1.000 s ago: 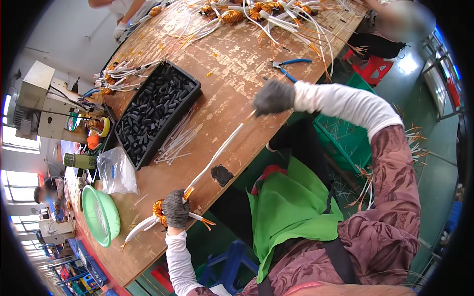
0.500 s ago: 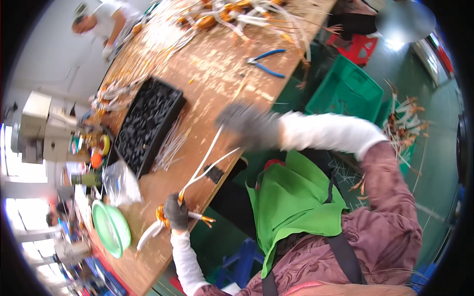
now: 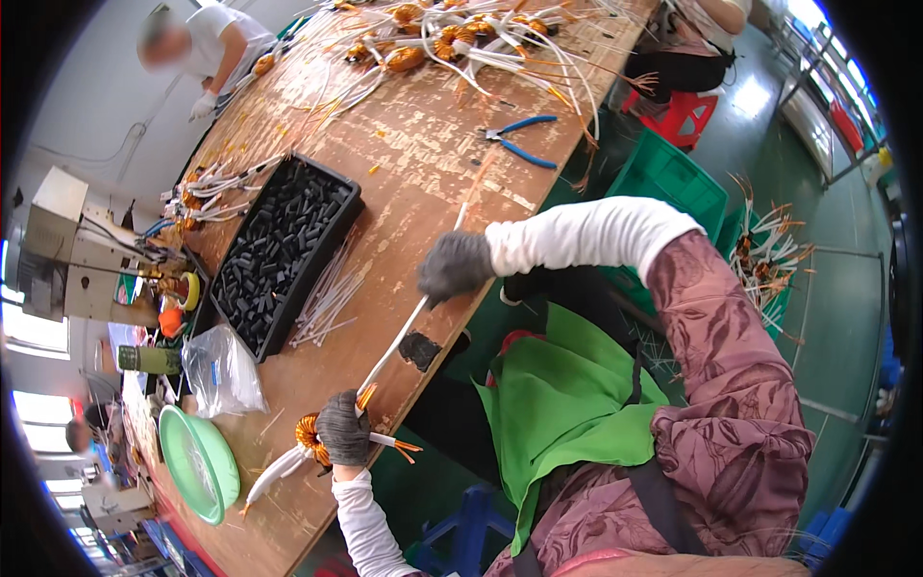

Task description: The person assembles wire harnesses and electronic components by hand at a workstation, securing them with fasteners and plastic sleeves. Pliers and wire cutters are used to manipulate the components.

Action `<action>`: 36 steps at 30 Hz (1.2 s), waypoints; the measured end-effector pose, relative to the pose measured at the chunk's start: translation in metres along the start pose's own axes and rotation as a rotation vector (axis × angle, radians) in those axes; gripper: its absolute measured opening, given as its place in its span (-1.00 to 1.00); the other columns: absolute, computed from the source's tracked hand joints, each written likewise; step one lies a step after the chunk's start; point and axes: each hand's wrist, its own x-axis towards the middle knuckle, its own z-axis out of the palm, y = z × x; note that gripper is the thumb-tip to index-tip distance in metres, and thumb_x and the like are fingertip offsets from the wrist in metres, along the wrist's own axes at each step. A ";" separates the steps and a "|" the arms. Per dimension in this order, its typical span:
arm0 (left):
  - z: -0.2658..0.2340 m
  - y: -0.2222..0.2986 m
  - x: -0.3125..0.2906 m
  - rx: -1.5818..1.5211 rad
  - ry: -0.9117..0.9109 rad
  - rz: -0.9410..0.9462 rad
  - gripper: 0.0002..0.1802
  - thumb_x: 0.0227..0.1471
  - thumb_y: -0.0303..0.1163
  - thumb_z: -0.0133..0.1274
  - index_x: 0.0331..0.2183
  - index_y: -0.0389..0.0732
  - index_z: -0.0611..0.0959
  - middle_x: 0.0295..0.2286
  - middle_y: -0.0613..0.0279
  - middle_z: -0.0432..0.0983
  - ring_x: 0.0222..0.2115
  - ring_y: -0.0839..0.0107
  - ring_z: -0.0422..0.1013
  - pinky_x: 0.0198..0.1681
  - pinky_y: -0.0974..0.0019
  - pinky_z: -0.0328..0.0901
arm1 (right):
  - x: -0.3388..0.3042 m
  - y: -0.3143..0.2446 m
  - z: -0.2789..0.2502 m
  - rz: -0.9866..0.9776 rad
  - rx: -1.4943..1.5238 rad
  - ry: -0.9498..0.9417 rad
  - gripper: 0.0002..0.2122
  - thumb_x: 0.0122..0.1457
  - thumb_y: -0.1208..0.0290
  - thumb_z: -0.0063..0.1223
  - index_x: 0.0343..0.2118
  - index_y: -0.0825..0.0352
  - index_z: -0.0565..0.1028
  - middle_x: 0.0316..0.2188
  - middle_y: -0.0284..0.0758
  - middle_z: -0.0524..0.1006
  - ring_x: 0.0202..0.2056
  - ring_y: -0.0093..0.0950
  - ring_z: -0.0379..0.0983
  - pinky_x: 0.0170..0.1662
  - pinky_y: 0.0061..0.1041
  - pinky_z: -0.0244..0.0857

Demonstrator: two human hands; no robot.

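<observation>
My left hand (image 3: 343,430), in a dark grey glove, is closed around a ring coil (image 3: 308,436) wound with copper wire, near the table's front edge. White-sleeved leads with bare copper ends stick out on both sides of that hand. One long white lead (image 3: 396,341) runs up from the coil to my right hand (image 3: 455,266). The gloved right hand is closed around this lead, which stretches straight between both hands. Its copper end shows beyond the right fist. A black patch (image 3: 419,352) lies on the tabletop beside the lead.
A black tray (image 3: 288,252) of short black tubes stands on the wooden table (image 3: 404,202), with loose white sleeves (image 3: 327,303) alongside. Blue-handled cutters (image 3: 524,140) and several coils (image 3: 452,43) lie farther off. A green basin (image 3: 197,464) and clear bag (image 3: 223,370) are left. Two co-workers sit beyond.
My right hand was blurred with two leads spread below it; now it is steady, closed around one straight lead. My left hand still holds the coil.
</observation>
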 end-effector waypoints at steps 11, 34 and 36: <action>-0.002 -0.007 -0.006 0.031 -0.017 -0.108 -0.70 -0.38 -0.45 0.08 -0.41 -0.15 0.53 -0.52 0.10 0.44 -0.48 0.10 0.39 -0.40 0.13 0.27 | -0.129 0.121 -0.048 0.225 -0.483 -0.246 -0.85 -0.15 0.27 0.05 -0.70 0.16 0.40 -0.72 -0.40 0.38 -0.64 -0.36 0.39 -0.63 -0.41 0.21; -0.019 0.004 0.009 -0.098 -0.034 -0.093 -0.69 -0.38 -0.45 0.05 -0.39 -0.17 0.52 -0.59 0.16 0.36 -0.52 0.17 0.36 -0.47 0.18 0.26 | 0.245 0.091 0.009 0.362 -0.011 -0.302 -0.61 -0.13 0.29 0.10 -0.15 0.16 0.41 -0.19 -0.13 0.37 -0.13 -0.20 0.36 -0.15 -0.25 0.29; -0.019 0.003 0.008 -0.100 -0.036 -0.101 -0.67 -0.39 -0.44 0.07 -0.38 -0.17 0.52 -0.59 0.16 0.37 -0.52 0.17 0.36 -0.47 0.19 0.26 | 0.255 0.093 0.014 0.303 -0.050 -0.409 -0.55 -0.19 0.32 0.12 -0.11 0.04 0.41 -0.25 -0.14 0.41 -0.16 -0.20 0.39 -0.16 -0.28 0.30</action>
